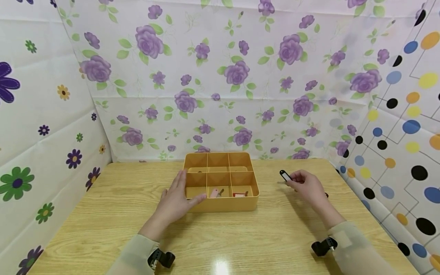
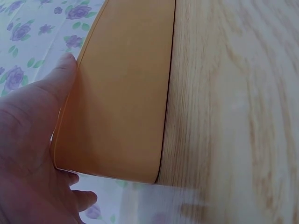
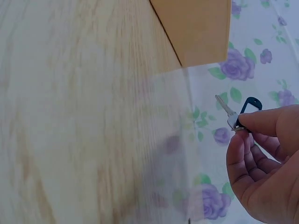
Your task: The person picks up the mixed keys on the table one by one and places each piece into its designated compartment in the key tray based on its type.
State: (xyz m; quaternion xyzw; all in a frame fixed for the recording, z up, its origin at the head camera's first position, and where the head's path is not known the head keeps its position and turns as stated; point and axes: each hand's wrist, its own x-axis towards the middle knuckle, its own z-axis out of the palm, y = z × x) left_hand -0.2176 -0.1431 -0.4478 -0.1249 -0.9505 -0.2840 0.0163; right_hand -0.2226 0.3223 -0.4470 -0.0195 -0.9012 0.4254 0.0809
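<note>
My left hand [image 1: 174,198] rests at the near left corner of a yellow-orange compartment box [image 1: 223,205]. Its fingers lie extended along the left side, and the thumb [image 2: 63,77] reaches along the front rim. Well to the right of the box, my right hand [image 1: 307,187] pinches a key [image 3: 225,106] with a black-framed key tag [image 1: 285,175] between thumb and fingertips. The key's blade points toward the box, and the tag sticks up beside it. A key with a pink tag [image 1: 214,193] lies in the front middle compartment; one with a red tag [image 1: 238,195] lies in the front right.
The box stands on a wooden table [image 1: 220,236] near its back edge. A small black object [image 1: 326,194] shows on the table just beyond my right wrist. Flower-patterned cloth [image 1: 213,76] hangs behind the table, with patterned cloths at both sides.
</note>
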